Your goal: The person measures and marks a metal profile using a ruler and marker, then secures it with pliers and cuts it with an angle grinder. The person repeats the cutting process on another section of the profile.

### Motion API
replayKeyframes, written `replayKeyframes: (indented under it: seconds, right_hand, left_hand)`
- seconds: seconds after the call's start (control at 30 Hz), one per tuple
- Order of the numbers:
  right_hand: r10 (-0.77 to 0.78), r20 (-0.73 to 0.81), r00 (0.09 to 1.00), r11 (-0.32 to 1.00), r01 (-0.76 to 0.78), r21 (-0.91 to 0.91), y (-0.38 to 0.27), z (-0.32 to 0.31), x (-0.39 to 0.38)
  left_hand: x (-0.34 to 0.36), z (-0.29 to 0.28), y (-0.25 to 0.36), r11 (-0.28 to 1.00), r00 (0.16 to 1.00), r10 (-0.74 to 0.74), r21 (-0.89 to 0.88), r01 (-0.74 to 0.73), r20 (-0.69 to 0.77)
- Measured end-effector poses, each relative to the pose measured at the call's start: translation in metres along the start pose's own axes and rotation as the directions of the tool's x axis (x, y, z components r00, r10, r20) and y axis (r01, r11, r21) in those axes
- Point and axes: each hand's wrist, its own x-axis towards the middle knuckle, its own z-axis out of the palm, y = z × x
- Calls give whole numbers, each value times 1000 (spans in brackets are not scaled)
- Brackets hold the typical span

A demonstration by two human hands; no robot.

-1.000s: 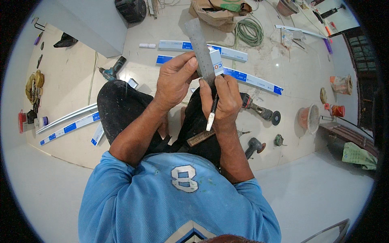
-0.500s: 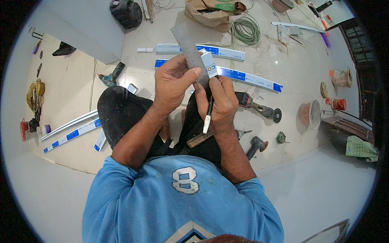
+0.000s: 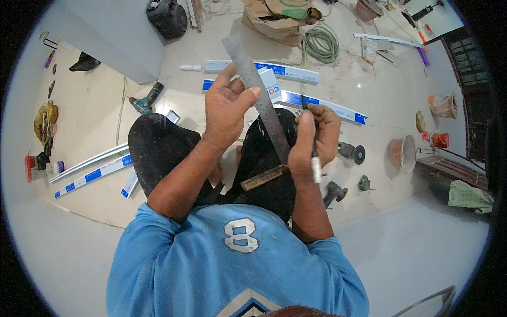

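My left hand (image 3: 224, 113) grips a try square, its steel blade (image 3: 260, 98) slanting across my lap and its wooden stock (image 3: 264, 178) lying over my thigh. Behind the blade, the same hand pinches a short white profile piece (image 3: 271, 87) with printed film. In my right hand (image 3: 319, 132) is a marker pen (image 3: 316, 168); its dark end points up and away, apart from the profile piece, and its white end points toward me. Two long white profiles with blue film, a far one (image 3: 298, 74) and a nearer one (image 3: 338, 110), lie on the floor beyond my hands.
A cordless drill (image 3: 145, 99) lies left of my knee. At right are an angle grinder (image 3: 351, 152), another power tool (image 3: 334, 193) and a bucket (image 3: 402, 152). Cut profiles (image 3: 95, 176) rest at left. A paper bag (image 3: 280, 21) and a coiled hose (image 3: 320, 44) lie ahead.
My right hand has drawn back to the right with the marker pen, away from the profile piece. More of the steel blade shows. My left hand keeps its hold.
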Motion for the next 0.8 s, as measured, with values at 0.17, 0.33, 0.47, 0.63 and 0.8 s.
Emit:
replayKeyframes:
  seconds: [0.17,0.33,0.47,0.63,0.8]
  right_hand:
    - [112,357,927,933,-222,282,-21,3,32]
    - [-4,380,925,961,-101,256,-16,16,44]
    - [-19,405,914,980,-63,188,-23,17,47]
    - [-44,396,917,985,-27,171,-17,15,46]
    - [15,405,914,992,-64,106,-12,-2,35]
  left_hand:
    - [0,2,1,1000,1000,-6,-27,5,-11]
    - [0,-2,-4,1000,1000,6,-29,-6,-11]
    - [0,-2,-4,999,1000,23,-32,-22,4]
    - [1,-1,-5,999,1000,29,-26,-29,5]
    - [0,-3,-3,1000,1000,-9,-19,9,-15]
